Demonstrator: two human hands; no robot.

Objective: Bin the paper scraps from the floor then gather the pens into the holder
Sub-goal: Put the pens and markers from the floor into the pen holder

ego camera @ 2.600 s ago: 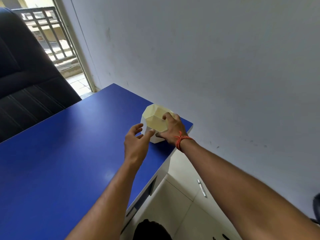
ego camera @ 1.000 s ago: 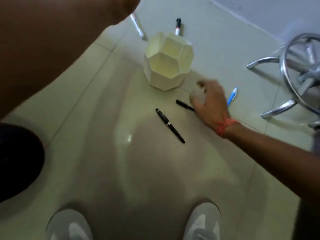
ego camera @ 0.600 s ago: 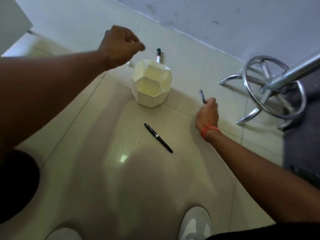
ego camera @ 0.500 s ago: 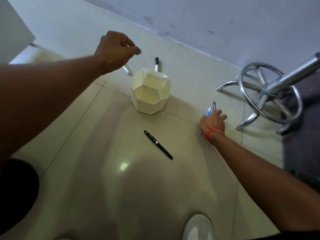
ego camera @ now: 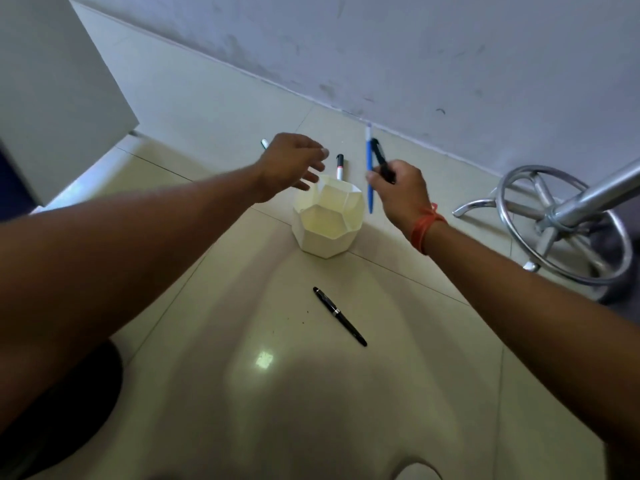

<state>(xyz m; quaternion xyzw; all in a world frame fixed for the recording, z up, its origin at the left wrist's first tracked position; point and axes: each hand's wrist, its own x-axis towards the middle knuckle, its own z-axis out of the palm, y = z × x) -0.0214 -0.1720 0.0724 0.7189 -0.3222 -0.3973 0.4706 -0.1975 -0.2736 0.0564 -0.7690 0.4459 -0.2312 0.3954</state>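
Note:
A cream faceted holder (ego camera: 327,216) stands on the tiled floor. My right hand (ego camera: 401,192), with an orange wrist thread, is shut on a blue pen (ego camera: 369,157) and a black pen (ego camera: 381,161), held just right of the holder's rim. My left hand (ego camera: 291,164) hovers open over the holder's left rim, holding nothing. A black pen (ego camera: 339,316) lies on the floor in front of the holder. Behind the holder lies a white marker with a black cap (ego camera: 339,166). Another white pen (ego camera: 264,143) peeks out behind my left hand.
A chrome stool base (ego camera: 564,226) stands at the right. A grey wall (ego camera: 415,64) runs along the back. A white desk panel (ego camera: 52,91) rises at the left. A dark rounded object (ego camera: 62,410) sits at the lower left. My shoe tip (ego camera: 417,472) shows at the bottom.
My right hand picked the blue and black pens off the floor and raised them beside the holder. My left hand opened and moved over the holder's rim.

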